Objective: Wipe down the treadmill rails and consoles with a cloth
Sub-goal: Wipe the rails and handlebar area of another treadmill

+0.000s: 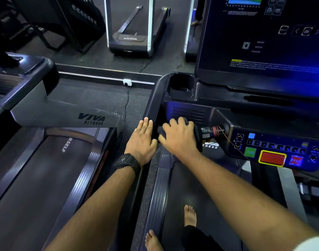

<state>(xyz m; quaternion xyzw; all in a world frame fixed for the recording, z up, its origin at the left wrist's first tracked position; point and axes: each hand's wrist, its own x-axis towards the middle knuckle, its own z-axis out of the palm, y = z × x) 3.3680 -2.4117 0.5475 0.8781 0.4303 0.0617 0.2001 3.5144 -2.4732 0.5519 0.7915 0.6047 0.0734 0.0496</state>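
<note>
Two bare feet (pixel 190 215) stand on the dark treadmill belt (pixel 200 187) nearest me. Further up, the left hand (pixel 141 140), a black wristwatch (pixel 127 161) at its wrist, lies flat with straight fingers on the dark moulded side rail (pixel 152 105), its grip released. Just beside it, the right hand (pixel 179 139) has its grip curled over a bunched dark fabric cloth (pixel 198 137) and presses it against the black console housing (pixel 187 112), just below the perforated vent. The cloth looks soft, light and limp, so I'd judge it best kept wadded under the palm rather than pinched by a corner. To its right sit a green button (pixel 250 152) and a red, yellow-edged button (pixel 272 158). The grey cover of the neighbouring treadmill (pixel 68 113) reads "VIVA FITNESS", and its belt shows "RSELF". Farther off, the blue-lit screen (pixel 263 51) shows "OK"; its smaller print is unreadable.
</note>
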